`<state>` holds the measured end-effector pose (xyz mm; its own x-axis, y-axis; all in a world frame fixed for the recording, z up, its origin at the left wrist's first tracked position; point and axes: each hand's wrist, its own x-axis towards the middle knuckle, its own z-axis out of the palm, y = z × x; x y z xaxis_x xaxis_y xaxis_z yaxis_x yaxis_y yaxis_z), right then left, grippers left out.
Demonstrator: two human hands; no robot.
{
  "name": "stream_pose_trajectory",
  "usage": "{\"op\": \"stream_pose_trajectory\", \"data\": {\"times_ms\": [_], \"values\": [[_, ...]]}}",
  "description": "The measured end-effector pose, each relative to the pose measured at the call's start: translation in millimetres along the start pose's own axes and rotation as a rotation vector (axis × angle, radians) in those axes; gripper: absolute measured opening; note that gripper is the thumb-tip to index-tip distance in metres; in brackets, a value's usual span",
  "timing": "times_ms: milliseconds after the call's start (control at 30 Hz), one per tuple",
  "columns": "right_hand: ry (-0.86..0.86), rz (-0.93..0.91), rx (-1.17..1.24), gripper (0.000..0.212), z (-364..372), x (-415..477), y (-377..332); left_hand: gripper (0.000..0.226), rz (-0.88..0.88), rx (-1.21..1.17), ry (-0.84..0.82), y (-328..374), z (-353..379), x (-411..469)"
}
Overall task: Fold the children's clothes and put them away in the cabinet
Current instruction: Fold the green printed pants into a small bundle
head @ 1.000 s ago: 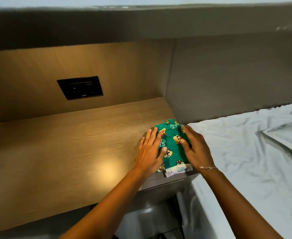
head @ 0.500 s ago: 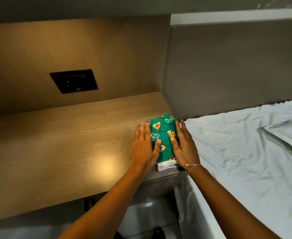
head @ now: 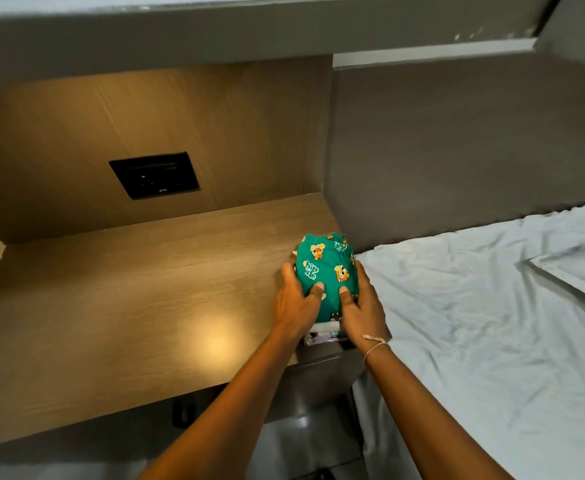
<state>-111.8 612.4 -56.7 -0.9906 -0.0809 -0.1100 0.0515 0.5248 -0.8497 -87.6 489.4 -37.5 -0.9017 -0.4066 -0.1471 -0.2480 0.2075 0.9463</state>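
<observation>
Gripping: both hands are clasping a small folded stack of children's clothes [head: 325,271] from either side, at the right end of a wooden shelf [head: 138,306].
Left hand: the left hand [head: 296,303] is curling around the left side of the stack, its thumb pressing on the green top and its fingers wrapping out of sight along the far-left edge.
Right hand: the right hand [head: 362,308] is mirroring it just beside, its thumb lying on the green cloth near the left thumb and its fingers cupping the right side; a thin pale string bracelet [head: 374,346] is circling that wrist.
Clothes: the top piece between the hands is showing green fabric with yellow cartoon animals and an elastic waistband on the side away from the hands; a white printed layer [head: 325,332] is peeking out below the palms. Whether the stack is resting on the shelf or being held just above it cannot be told.
Beyond the hands: a wood back panel is carrying a black socket plate [head: 154,174], well off to the far left of the left hand.
Right of the right hand: a bed with a wrinkled pale sheet [head: 492,323] is lying just beside the stack, with a grey headboard panel [head: 457,150] rising behind it.
Left of the left hand: a warm spot of light [head: 215,344] is glowing on the bare shelf.
</observation>
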Motion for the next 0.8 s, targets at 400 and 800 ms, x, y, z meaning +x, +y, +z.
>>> {"op": "stream_pose_trajectory", "data": {"times_ms": [400,800], "values": [[-0.301,-0.070,0.243,0.064,61.8,-19.1,-29.6,0.047,0.107,0.164,0.004,-36.9,-98.4,-17.5],[-0.784,0.349,0.799,0.067,102.9,-45.5,-114.7,0.045,0.079,-0.366,-0.026,-31.9,-206.1,-40.0]]}}
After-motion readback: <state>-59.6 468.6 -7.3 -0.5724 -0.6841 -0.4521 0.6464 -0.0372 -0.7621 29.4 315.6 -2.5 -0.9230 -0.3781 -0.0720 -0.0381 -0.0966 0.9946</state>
